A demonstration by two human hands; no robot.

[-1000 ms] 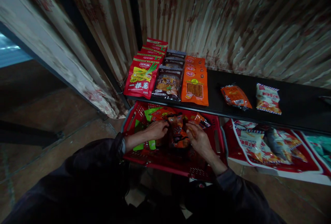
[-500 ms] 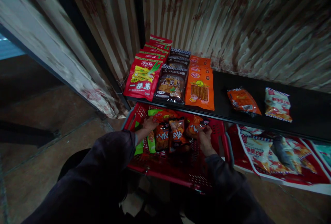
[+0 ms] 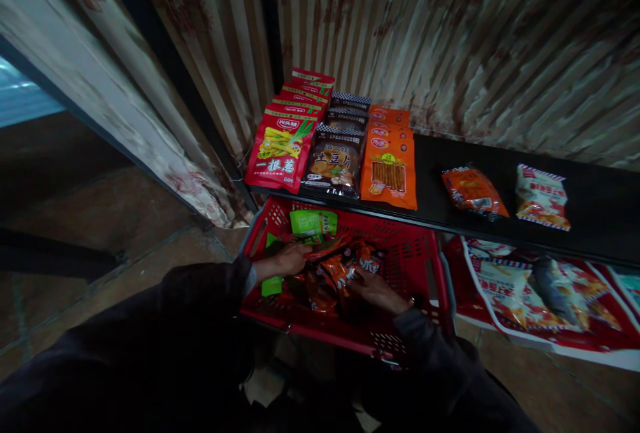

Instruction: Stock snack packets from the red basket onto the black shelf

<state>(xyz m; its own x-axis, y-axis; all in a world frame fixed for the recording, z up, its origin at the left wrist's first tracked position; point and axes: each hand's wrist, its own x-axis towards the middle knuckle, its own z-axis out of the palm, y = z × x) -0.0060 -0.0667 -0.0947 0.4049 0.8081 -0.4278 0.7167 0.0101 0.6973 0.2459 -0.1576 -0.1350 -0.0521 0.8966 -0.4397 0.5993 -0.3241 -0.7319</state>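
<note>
Over the red plastic basket (image 3: pixel 430 273), both my hands reach in among snack packets. My left hand (image 3: pixel 290 261) is closed on the edge of a flat orange-red snack bag (image 3: pixel 330 245), which is tilted nearly edge-on. My right hand (image 3: pixel 377 289) lies against orange-and-black snack packets (image 3: pixel 340 274), its fingers stretched to the left; its fingertips are partly lost in shadow. Green packets show at the basket's back, such as the green bag (image 3: pixel 313 222), and another green packet (image 3: pixel 271 286) lies by the left side.
Above the basket, a black shelf (image 3: pixel 430 179) carries rows of red bags (image 3: pixel 283 146), dark potato-slice bags (image 3: pixel 334 161) and orange bags (image 3: pixel 389 166). Farther right lie a single orange packet (image 3: pixel 474 191) and a white packet (image 3: pixel 542 197). A second basket (image 3: pixel 595 338) of white-and-red packets stands at the right.
My right hand has moved left and toward me, and the orange-and-black packets are bunched differently. The orange bag at my left hand has tilted, uncovering more of the green bag behind.
</note>
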